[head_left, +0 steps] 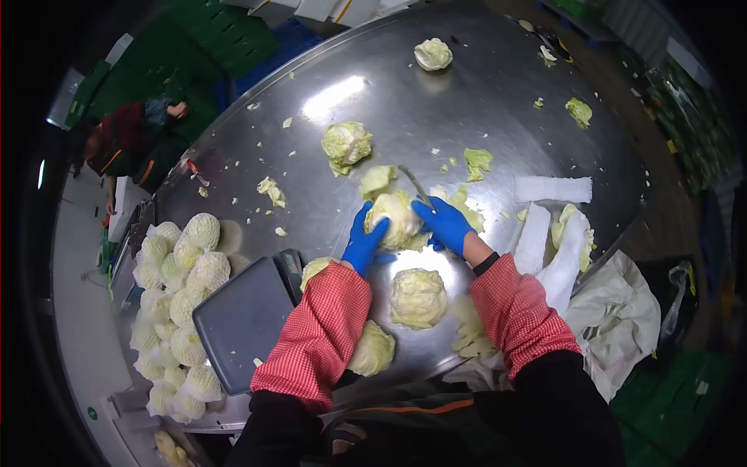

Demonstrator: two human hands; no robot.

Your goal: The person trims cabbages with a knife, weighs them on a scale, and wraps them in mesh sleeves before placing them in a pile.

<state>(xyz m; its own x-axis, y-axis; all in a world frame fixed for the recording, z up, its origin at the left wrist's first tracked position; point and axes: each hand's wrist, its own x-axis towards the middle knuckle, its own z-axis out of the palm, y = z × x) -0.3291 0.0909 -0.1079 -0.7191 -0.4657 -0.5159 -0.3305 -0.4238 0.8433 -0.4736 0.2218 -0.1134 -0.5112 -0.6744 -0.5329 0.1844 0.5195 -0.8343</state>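
Both hands wear blue gloves and are at a pale green cabbage (395,219) in the middle of the metal table. My left hand (364,240) grips its left side, fingers curved around it. My right hand (446,224) is at its right side, closed on a knife (415,185) whose narrow dark blade points up and away; the handle is hidden in the glove. A loose leaf (378,180) stands out behind the cabbage. Nearer my body sits another cabbage (419,298), with one more (372,349) beside my left sleeve.
Net-wrapped cabbages (187,288) are piled at left, beside a grey scale (245,323). Further cabbages (347,145) (433,54) stand across the table (482,101), among leaf scraps. White foam nets (552,189) and a plastic bag (618,323) lie at right. A person (124,140) is beyond the left edge.
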